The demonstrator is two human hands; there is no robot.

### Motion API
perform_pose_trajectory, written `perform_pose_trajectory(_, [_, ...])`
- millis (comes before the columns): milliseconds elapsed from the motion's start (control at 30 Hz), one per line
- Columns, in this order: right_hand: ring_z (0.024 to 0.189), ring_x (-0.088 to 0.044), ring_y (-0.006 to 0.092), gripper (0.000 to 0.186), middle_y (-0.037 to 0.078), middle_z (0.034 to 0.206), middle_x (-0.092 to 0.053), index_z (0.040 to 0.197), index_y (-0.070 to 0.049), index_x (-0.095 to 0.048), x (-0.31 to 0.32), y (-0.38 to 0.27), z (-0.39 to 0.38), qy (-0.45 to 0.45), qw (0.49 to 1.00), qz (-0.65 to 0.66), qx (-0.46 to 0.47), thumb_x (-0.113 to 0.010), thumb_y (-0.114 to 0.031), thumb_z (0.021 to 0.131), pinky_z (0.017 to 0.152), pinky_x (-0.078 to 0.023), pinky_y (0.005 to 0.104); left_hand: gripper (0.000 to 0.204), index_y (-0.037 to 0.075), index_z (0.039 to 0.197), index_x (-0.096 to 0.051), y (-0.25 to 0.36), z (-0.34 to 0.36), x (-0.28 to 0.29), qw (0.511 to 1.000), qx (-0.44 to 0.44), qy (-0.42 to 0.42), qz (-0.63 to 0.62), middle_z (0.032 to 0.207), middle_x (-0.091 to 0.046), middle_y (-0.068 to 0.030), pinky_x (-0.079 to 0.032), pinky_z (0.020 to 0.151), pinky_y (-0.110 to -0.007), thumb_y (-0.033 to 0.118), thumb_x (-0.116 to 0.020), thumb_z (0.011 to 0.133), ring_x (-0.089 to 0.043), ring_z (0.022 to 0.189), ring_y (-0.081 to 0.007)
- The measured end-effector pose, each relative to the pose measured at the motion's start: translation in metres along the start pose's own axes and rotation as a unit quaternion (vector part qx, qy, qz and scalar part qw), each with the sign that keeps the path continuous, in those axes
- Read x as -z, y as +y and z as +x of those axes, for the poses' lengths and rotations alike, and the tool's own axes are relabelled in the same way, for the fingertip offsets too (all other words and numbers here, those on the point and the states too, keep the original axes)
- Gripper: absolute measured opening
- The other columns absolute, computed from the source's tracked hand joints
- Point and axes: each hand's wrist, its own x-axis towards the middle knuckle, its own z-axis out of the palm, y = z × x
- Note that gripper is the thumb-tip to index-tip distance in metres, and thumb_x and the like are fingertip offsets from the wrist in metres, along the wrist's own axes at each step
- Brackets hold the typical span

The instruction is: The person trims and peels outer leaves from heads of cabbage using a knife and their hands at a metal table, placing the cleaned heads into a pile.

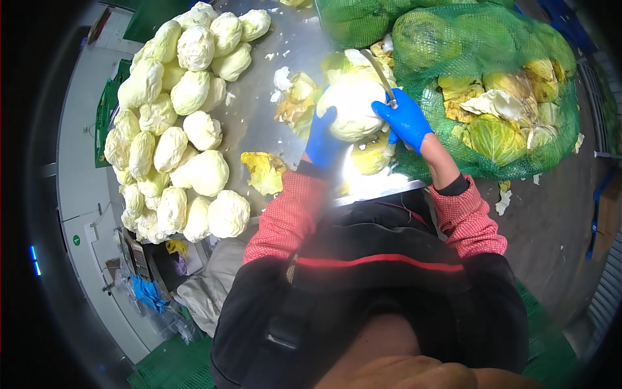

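Observation:
A pale, peeled cabbage [350, 109] is held in front of me above the metal table [241, 104]. My left hand [320, 138], in a blue glove, is closed around its left side. In my right hand [407, 121], also blue-gloved, is a knife [381, 74]; its blade points up and away along the cabbage's right side, and its handle is mostly hidden by the fingers. The right thumb touches the cabbage. Loose leaves [299, 100] lie to the left of it, and a yellow leafy piece [370, 157] sits below it near the table edge.
Several peeled cabbages [192, 91] are piled on the table's left. To the right, a green net sack [421, 97] holds cabbages and yellowed leaves [495, 123]; another net sack [353, 23] is behind. A yellow leaf [264, 172] lies near the front edge. Green crates [172, 366] stand at lower left.

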Motion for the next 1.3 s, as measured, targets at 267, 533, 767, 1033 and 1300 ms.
perform_pose_trajectory(267, [0.045, -0.054, 0.0152, 0.015, 0.007, 0.067, -0.055, 0.097, -0.004, -0.049, 0.009, 0.047, 0.005, 0.052, 0.988, 0.145, -0.006, -0.05, -0.015, 0.087, 0.035, -0.043, 0.027, 0.051, 0.008, 0.136, -0.031, -0.006, -0.002, -0.006, 0.991, 0.011, 0.044, 0.128, 0.134, -0.041, -0.0126, -0.032, 0.103, -0.043, 0.034, -0.041, 0.093, -0.042, 0.122, -0.0275])
perform_pose_trajectory(533, [0.038, -0.047, 0.012, 0.046, 0.004, 0.07, -0.052, 0.117, -0.003, -0.044, -0.002, 0.001, -0.017, -0.029, 0.979, 0.18, 0.089, -0.061, -0.03, 0.084, 0.036, -0.04, 0.0248, 0.063, 0.009, 0.138, -0.026, 0.016, 0.014, -0.059, 0.954, 0.093, 0.099, 0.266, 0.136, -0.039, -0.0099, -0.035, 0.101, -0.04, 0.052, -0.032, 0.092, -0.041, 0.123, -0.0245])
perform_pose_trajectory(767, [0.046, -0.05, 0.0119, 0.033, 0.002, 0.066, -0.051, 0.112, -0.01, -0.051, -0.019, 0.016, -0.01, -0.025, 0.991, 0.102, 0.083, -0.061, -0.021, 0.082, 0.037, -0.042, 0.0271, 0.079, 0.01, 0.139, -0.025, 0.001, -0.002, 0.005, 0.961, 0.12, -0.04, -0.246, 0.141, -0.03, -0.0163, -0.03, 0.102, -0.05, 0.066, -0.031, 0.084, -0.036, 0.125, -0.0326])
perform_pose_trajectory(1033, [0.052, -0.05, 0.0099, 0.046, 0.003, 0.076, -0.053, 0.109, -0.005, -0.055, 0.019, -0.006, 0.011, -0.108, 0.992, 0.006, 0.07, -0.071, -0.031, 0.074, 0.042, -0.041, 0.0246, 0.086, 0.009, 0.139, -0.025, 0.0, -0.003, 0.03, 0.952, 0.14, 0.026, -0.272, 0.142, -0.028, -0.0169, -0.024, 0.104, -0.054, 0.072, -0.027, 0.08, -0.032, 0.127, -0.0374])
perform_pose_trajectory(1300, [0.034, -0.044, 0.008, 0.015, 0.002, 0.055, -0.049, 0.083, -0.003, -0.052, 0.031, -0.005, -0.041, -0.28, 0.955, 0.093, 0.04, -0.062, -0.015, 0.081, 0.031, -0.032, 0.0217, 0.039, 0.002, 0.102, -0.055, -0.001, 0.004, 0.012, 0.824, -0.19, 0.082, 0.528, 0.099, -0.058, -0.0131, -0.046, 0.082, -0.032, 0.038, -0.044, 0.09, -0.055, 0.094, -0.021])
